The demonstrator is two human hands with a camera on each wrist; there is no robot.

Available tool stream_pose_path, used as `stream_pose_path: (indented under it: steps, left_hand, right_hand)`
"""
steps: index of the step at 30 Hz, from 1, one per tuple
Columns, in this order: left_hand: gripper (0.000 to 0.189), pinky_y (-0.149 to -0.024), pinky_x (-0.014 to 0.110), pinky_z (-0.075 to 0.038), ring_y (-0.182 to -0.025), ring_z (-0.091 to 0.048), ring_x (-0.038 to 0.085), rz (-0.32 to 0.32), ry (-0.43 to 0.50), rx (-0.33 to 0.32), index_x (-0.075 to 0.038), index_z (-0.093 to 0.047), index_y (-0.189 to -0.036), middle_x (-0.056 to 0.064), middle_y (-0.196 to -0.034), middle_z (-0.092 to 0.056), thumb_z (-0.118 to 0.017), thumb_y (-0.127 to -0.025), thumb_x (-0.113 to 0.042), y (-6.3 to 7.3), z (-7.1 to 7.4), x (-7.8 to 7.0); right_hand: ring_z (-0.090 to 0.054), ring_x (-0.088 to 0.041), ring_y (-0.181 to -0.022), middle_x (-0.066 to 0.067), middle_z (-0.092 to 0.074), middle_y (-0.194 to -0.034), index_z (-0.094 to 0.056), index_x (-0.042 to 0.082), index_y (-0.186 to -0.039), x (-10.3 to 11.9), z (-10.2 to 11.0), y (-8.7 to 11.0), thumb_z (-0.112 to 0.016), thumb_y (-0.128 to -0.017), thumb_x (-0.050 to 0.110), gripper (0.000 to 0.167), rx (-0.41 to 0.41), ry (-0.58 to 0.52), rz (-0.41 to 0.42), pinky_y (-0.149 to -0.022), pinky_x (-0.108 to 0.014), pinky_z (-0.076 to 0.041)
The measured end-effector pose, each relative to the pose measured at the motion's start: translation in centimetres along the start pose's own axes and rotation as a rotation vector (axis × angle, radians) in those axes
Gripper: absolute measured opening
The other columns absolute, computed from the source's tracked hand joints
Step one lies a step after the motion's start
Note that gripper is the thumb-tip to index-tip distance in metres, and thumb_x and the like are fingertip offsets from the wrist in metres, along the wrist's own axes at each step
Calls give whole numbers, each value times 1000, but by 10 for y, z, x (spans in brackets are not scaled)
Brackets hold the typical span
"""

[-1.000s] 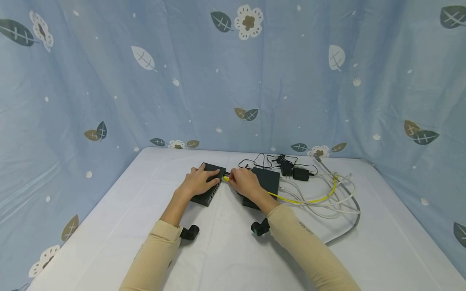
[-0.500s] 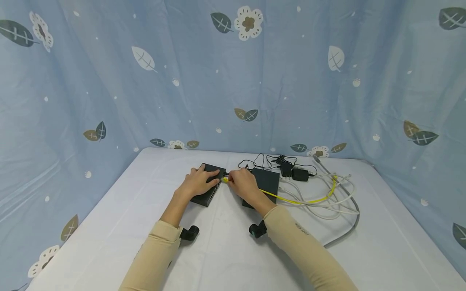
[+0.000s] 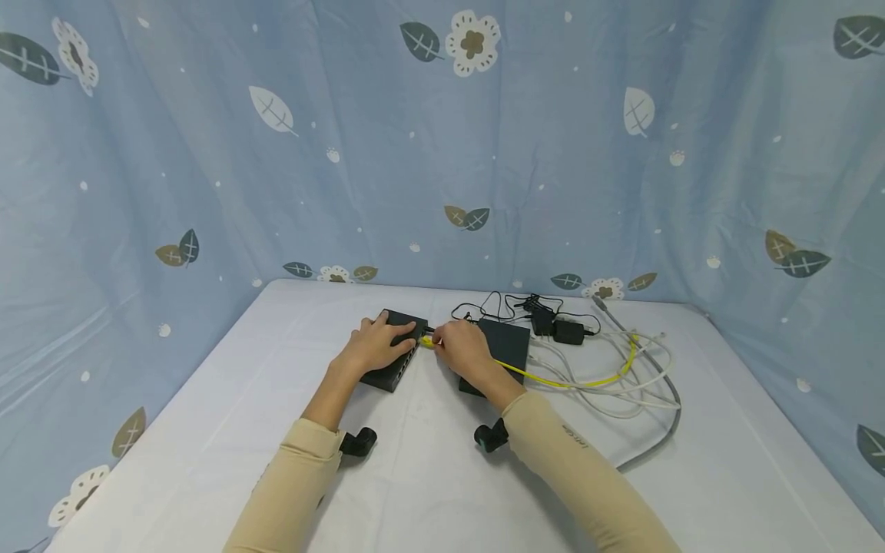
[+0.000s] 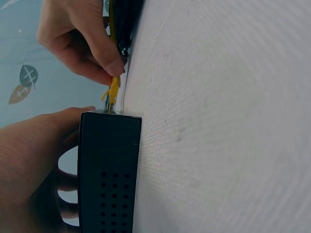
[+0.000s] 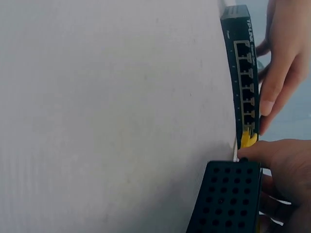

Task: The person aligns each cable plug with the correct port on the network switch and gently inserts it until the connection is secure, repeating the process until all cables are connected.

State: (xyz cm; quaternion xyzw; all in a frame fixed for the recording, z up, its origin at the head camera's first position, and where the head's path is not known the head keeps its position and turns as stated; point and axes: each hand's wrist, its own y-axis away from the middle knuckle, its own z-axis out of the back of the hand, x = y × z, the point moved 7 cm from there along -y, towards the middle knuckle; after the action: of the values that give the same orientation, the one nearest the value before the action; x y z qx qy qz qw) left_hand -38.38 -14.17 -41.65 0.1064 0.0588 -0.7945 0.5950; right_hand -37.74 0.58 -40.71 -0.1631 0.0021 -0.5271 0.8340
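Note:
A black network switch (image 3: 408, 317) lies flat on the white table, left of centre. On its top my left hand (image 3: 374, 347) rests with spread fingers, the thumb near the port edge. A row of ports (image 5: 247, 82) faces the right wrist view. My right hand (image 3: 462, 349) pinches the yellow network cable (image 4: 114, 87) just behind its plug between thumb and forefinger. The plug sits at the port nearest the switch's far end; whether it is fully seated I cannot tell. A black cord also meets the switch there.
A second black box (image 3: 508, 342) lies partly under my right forearm, close to that hand. Two black power adapters (image 3: 569, 332) with thin cords lie behind it. White cables (image 3: 611, 413) and a thick grey cable (image 3: 680, 411) loop across the right side of the table.
My right hand and forearm have shifted slightly left with the yellow plug, closer to the switch. The left hand has stayed in place on the switch.

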Motion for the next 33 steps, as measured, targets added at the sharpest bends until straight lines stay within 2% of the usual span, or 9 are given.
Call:
stream_pose_path:
  steps: [9, 17, 33]
  left_hand:
    - [52, -100, 73, -36, -133, -34, 60, -3, -1, 3, -32, -44, -149, 29, -158, -25, -48, -100, -50, 3, 2, -3]
    - [51, -100, 72, -36, -132, -35, 59, -7, -7, -6, -32, -44, -148, 30, -157, -26, -49, -100, -49, 3, 3, -3]
    - [50, -100, 73, -35, -132, -34, 62, -18, -8, -3, -30, -46, -148, 32, -156, -25, -49, -101, -47, 1, 4, -5]
  right_hand:
    - [-63, -8, -64, 4, -75, -81, -78, 18, -91, -8, -1, 1, -71, -91, 26, 12, -44, 13, 16, -65, -27, -53]
    - [-66, -12, -69, 2, -76, -83, -79, 15, -90, -6, -2, 1, -71, -91, 24, 12, -73, -5, 35, -70, -32, -55]
    - [-66, -13, -68, 0, -76, -82, -79, 13, -89, -6, -4, 0, -71, -91, 19, 10, -100, -53, 46, -69, -32, -54]
